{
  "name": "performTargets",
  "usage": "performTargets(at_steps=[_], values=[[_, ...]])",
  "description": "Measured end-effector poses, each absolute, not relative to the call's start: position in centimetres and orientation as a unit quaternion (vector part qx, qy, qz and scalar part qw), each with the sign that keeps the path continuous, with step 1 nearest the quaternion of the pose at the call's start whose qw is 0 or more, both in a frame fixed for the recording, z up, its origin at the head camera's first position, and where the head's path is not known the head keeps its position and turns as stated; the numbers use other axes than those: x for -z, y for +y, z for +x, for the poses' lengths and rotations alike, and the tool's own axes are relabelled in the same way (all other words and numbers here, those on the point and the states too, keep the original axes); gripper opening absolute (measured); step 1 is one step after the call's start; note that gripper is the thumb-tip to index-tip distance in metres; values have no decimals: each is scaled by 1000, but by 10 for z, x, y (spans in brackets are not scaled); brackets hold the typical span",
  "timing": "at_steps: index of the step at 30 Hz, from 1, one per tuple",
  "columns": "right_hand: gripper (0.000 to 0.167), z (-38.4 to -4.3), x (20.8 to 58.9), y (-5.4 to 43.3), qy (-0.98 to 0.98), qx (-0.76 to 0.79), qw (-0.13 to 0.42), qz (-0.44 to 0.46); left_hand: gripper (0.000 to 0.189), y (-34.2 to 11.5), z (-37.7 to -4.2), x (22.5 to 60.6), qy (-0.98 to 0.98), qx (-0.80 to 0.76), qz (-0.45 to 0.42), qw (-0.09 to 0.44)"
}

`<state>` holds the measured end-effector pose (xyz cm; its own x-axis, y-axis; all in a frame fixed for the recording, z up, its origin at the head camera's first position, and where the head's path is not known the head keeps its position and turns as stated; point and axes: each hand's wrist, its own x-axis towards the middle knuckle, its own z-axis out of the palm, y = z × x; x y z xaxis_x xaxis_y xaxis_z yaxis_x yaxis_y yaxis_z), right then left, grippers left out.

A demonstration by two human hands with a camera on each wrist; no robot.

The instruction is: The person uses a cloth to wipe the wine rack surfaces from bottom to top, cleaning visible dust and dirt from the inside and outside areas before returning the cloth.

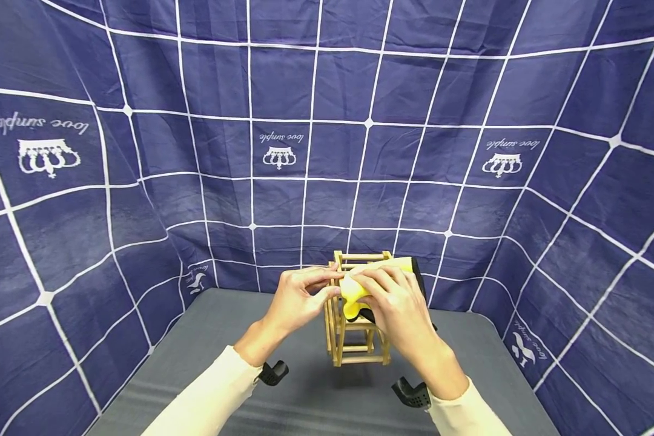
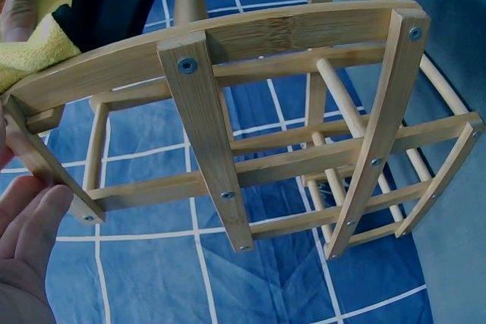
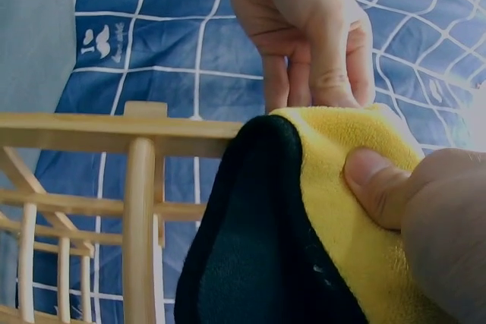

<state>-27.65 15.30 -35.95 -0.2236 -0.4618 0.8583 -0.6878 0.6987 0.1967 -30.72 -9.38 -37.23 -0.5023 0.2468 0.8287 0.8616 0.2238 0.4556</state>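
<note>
A light wooden rack (image 1: 360,360) of slats and round rods, joined by screws, stands in front of me. My right hand (image 1: 400,306) grips a yellow cloth with a black underside and edge (image 3: 342,134), its thumb pressed on the yellow face. In the right wrist view the cloth drapes over the end of the rack's top rail. My left hand (image 1: 297,303) holds the near left end of the rack, fingers and thumb on either side of its end slat (image 2: 49,165). The right hand and cloth hide part of the rack's top.
Under the rack lies a grey tabletop (image 1: 196,339). A blue curtain with white grid lines and crown prints (image 1: 338,151) surrounds the back and both sides. Black wrist mounts (image 1: 274,373) stick out below both forearms.
</note>
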Motion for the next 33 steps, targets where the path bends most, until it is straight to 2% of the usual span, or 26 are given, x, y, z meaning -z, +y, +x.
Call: performTargets(at_steps=[12, 23, 29, 33], values=[[45, -274, 354, 178, -796, -51, 506, 330, 24, -95, -308, 368, -718, 435, -410, 357], [47, -267, 361, 208, -779, -206, 503, 313, 22, -99, -311, 364, -729, 430, -405, 345], [40, -270, 377, 213, -792, -318, 470, 226, 23, -103, -310, 369, -735, 436, -394, 338], [33, -277, 380, 219, -794, -383, 417, 220, 24, -105, -307, 372, -736, 441, -394, 329]])
